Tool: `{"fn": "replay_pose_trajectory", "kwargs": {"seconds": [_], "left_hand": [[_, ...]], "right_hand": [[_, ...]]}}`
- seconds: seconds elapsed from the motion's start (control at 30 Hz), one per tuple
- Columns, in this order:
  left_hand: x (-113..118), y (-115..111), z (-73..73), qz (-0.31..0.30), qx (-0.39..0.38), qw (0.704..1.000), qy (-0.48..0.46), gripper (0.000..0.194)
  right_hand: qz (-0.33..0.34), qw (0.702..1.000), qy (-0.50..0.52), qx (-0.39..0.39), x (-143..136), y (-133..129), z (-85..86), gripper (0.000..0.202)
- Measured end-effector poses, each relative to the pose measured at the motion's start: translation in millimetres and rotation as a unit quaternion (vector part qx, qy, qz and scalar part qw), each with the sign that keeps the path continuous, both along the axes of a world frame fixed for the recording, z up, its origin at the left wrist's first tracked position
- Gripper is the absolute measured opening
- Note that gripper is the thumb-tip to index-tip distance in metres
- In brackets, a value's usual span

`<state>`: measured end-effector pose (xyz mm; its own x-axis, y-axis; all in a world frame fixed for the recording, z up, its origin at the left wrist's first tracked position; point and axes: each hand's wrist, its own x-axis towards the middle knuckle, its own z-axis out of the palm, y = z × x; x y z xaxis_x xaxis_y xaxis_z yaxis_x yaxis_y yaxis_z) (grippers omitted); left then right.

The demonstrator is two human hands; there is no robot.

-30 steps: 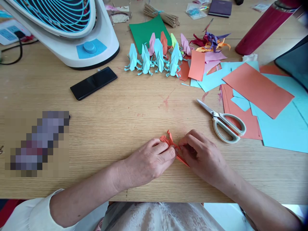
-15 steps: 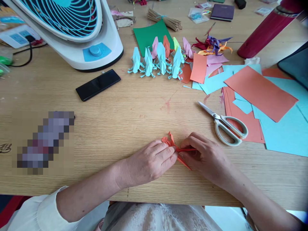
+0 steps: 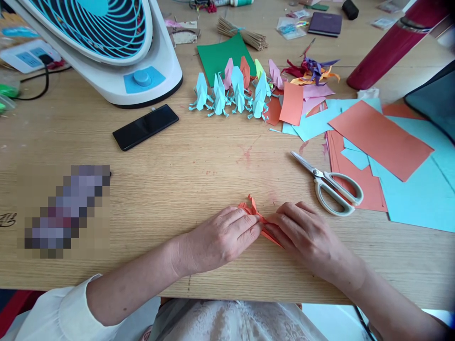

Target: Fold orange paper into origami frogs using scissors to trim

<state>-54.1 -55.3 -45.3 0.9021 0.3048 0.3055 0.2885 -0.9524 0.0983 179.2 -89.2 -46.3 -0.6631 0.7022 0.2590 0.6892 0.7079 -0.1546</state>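
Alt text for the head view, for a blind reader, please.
A person's left hand holds, and right hand touches, folded orange paper at a wooden table. Scissors and paper sheets lie to the right; light-blue paper figures and a fan stand beyond.

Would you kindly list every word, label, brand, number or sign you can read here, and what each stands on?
No text is legible.
Black scrawl on the light brown wooden table: cut off by the picture's edge, unreadable.
Grey-purple pixelated object: any text obscured.
Small clear plastic packet: any print too small.
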Motion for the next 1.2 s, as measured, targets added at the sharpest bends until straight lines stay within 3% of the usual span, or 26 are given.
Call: {"fn": "replay_pose_trajectory", "kwargs": {"seconds": [0.3,0.5,0.7,1.2], "left_hand": [[1.1,0.6,0.1,0.010,-0.015,1.000,-0.024,0.021],[1.5,-0.4,-2.9,0.019,-0.025,0.999,-0.021,0.026],[6.2,-0.8,-5.2,0.044,-0.082,0.995,-0.029,0.030],[8.6,2.1,-4.4,0.032,-0.144,0.988,-0.041,0.021]], "right_hand": [[0.005,0.998,0.053,0.026,0.3,-1.1,-4.8,0.018],[0.024,0.997,0.077,0.001,4.9,-3.0,-7.5,0.018],[0.058,0.996,0.067,0.002,11.0,-5.8,-5.9,0.022],[-0.010,0.992,0.119,-0.044,1.5,-2.5,-9.4,0.006]]}}
